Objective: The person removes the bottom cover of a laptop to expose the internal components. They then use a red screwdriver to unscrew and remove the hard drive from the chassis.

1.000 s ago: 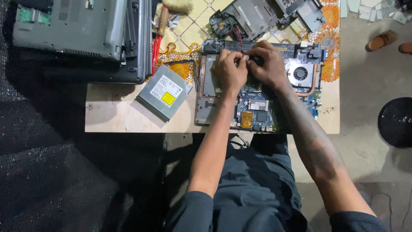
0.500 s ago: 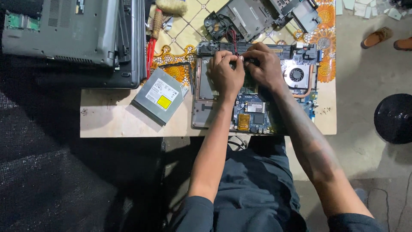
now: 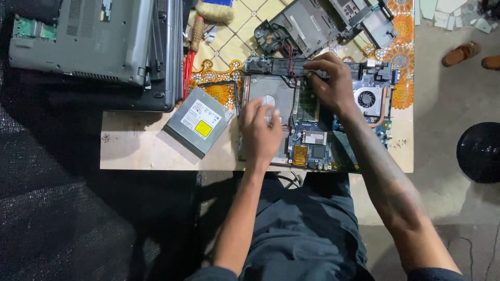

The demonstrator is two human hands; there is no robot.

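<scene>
An opened laptop base with bare circuit boards lies at the near edge of the low table. My left hand rests flat, fingers spread, on the silver hard drive in the base's left half. My right hand presses on the black hinge strip along the base's far edge, fingers curled down over it. A cooling fan sits just right of my right hand. A grey optical drive with a yellow sticker lies loose on the table, left of my left hand.
Stacked grey laptops fill the far left of the table. A red-handled tool and a brush lie beside them. Dark plastic casing parts sit at the back. A black round object and sandals are on the floor, right.
My left hand has come off the hinge strip and dropped toward me onto the hard drive. My right hand has stayed at the strip. The camera has moved closer.
</scene>
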